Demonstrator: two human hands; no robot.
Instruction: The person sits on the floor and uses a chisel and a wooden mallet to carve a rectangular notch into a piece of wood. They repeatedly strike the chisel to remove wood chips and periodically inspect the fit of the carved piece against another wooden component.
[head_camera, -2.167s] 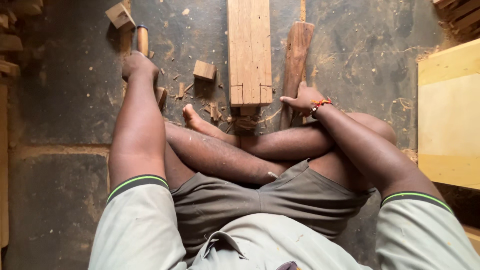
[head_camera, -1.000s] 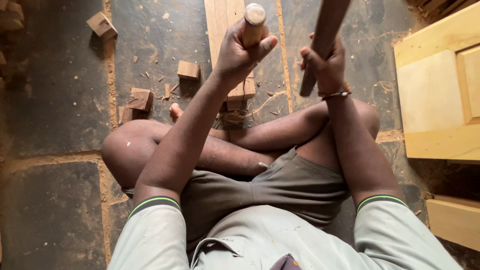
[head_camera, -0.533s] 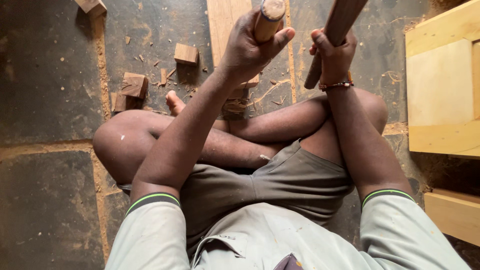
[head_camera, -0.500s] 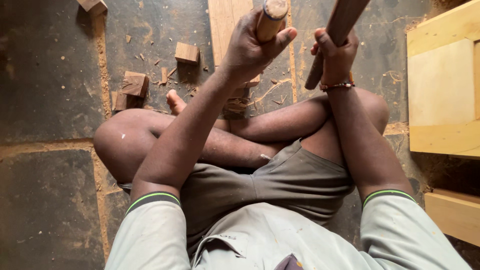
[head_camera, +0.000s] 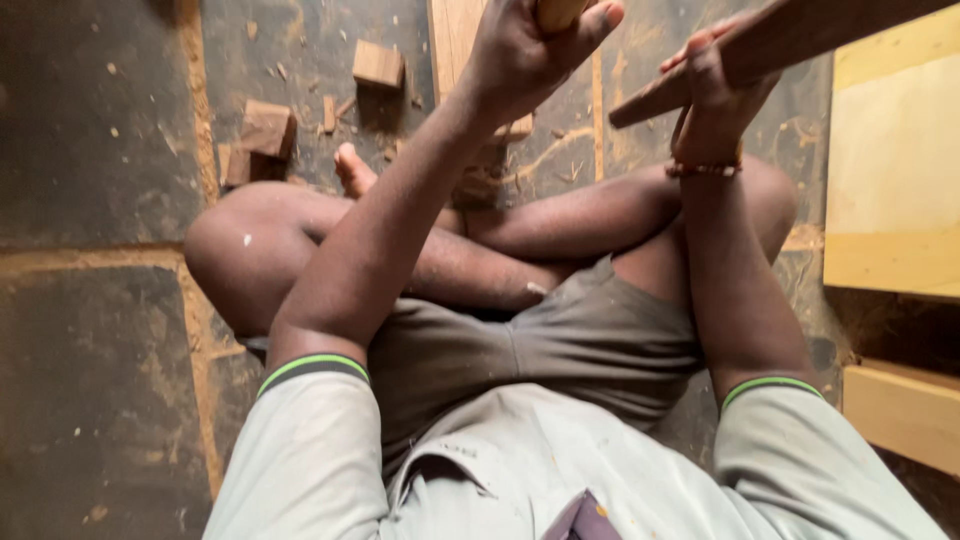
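Observation:
My left hand (head_camera: 525, 55) is raised at the top middle, fingers wrapped round a light round wooden handle (head_camera: 558, 12) whose upper end is out of frame. Further right, my right hand (head_camera: 715, 80), with a beaded bracelet at the wrist, grips a long dark wooden piece (head_camera: 790, 45) that slants up to the right edge. Below both hands a pale plank (head_camera: 452, 40) lies on the floor in front of my crossed legs, with my bare foot (head_camera: 352, 170) next to its near end.
Small wooden offcut blocks (head_camera: 378, 64) (head_camera: 268, 128) and shavings lie on the dark stone floor at upper left. A pale yellow wooden panel (head_camera: 890, 180) stands at the right, with another light board (head_camera: 905, 415) below it.
Both hands left the floor, picked up the handle and the dark wooden piece, and have risen toward the camera. The view has shifted, so the plank sits further up.

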